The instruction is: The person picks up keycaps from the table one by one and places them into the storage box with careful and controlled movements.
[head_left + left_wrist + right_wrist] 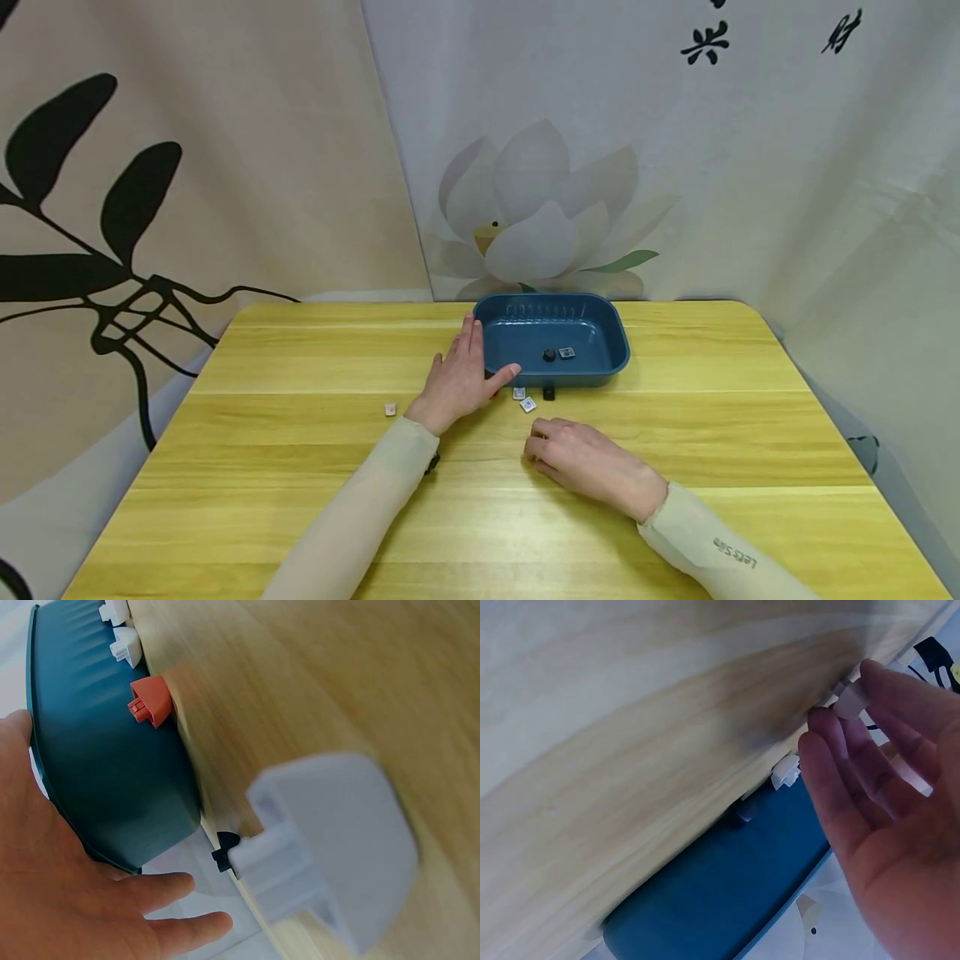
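Small white key at the right fingertips

The right hand (585, 467) has its fingers curled, and it seems to pinch a small white key (849, 703) between thumb and finger, over the table (712, 450). I judge this key very light and stiff, not fragile, but smooth and maybe slippery; the best hold would be on two opposite sides. Where its stem points I cannot tell surely, and it shows no clear long axis. The left hand (461, 367) has straight, spread fingers and touches the left rim of the blue tray (555, 380), whose long axis runs from left to right. Just before the tray lie a red key (154, 701), two white keys (528, 405) and a black key (549, 393); the red and white ones point their stems upward. Inside are a grey key (567, 353) and a black piece (550, 354), near each other
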{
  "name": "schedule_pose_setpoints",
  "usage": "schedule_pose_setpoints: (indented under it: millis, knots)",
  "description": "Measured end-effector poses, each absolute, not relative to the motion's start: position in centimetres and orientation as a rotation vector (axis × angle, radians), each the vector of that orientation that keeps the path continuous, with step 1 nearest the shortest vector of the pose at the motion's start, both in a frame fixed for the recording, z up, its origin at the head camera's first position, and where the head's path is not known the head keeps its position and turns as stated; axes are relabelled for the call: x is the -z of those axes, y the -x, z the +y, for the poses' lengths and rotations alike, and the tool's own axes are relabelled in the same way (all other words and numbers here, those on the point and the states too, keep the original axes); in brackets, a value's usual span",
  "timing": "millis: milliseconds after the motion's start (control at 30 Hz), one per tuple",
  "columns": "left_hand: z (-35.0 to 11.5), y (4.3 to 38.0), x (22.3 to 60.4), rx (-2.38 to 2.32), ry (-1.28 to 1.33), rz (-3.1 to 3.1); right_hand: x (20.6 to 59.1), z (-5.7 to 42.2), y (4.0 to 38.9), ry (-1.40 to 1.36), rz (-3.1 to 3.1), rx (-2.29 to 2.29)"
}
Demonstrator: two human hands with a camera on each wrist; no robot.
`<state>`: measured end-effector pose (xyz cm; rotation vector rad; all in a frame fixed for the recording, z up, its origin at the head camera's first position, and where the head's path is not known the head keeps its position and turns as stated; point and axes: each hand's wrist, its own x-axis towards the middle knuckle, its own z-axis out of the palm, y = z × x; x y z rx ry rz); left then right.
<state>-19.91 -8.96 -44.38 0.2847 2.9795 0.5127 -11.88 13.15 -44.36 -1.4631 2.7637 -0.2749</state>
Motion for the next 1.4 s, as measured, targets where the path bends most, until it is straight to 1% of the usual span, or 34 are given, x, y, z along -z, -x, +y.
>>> schedule_pose_setpoints:
  millis: [700, 1400]
  knots:
    - [-9.1, 19.9, 44.3, -0.511, -0.298, 2.976, 42.7, 15.0, 12.6, 1.522, 2.914, 0.557]
    - [-9.1, 19.9, 44.4, -0.511, -0.287, 2.982, 40.6, 16.3, 14.4, 1.426, 3.081, 0.705]
